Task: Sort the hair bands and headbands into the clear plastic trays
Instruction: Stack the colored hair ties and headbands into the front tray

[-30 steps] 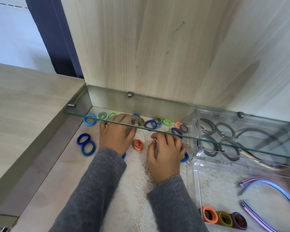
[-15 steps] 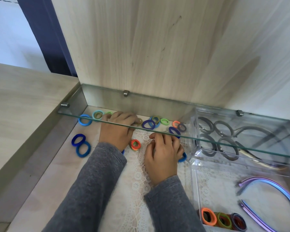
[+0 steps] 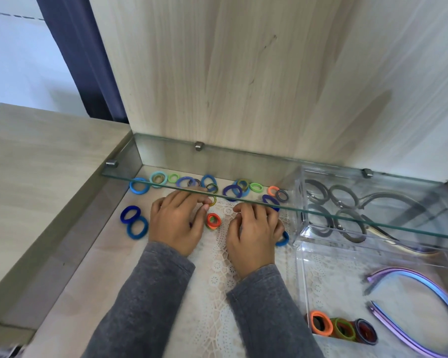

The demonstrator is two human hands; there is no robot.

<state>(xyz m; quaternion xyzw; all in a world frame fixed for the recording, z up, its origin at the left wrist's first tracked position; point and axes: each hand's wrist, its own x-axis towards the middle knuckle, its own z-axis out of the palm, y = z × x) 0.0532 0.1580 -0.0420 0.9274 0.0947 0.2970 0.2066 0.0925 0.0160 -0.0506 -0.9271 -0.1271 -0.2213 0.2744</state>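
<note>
Many coloured hair bands [image 3: 233, 190] lie in a row at the back of the lace mat [image 3: 217, 275], under a glass shelf. My left hand [image 3: 175, 223] has its fingers curled, and its thumb and forefinger pinch a thin olive hair band [image 3: 213, 200]. An orange band [image 3: 213, 221] lies between my hands. My right hand [image 3: 254, 231] rests on the mat with loosely curled fingers, and a blue band [image 3: 283, 239] shows at its outer edge. The near clear tray [image 3: 302, 282] holds purple headbands [image 3: 424, 282] and three bands [image 3: 321, 322]. The far clear tray [image 3: 299, 202] holds grey headbands [image 3: 343, 195].
The glass shelf [image 3: 347, 215] runs across just above my fingertips, fixed by metal clips to the wooden back panel [image 3: 243, 86]. Two dark blue bands [image 3: 133, 222] lie left of my left hand. A wooden side ledge [image 3: 36, 177] rises on the left.
My left hand has drawn back from the row of bands under the shelf, fingers now curled on a thin band. My right hand has hardly moved.
</note>
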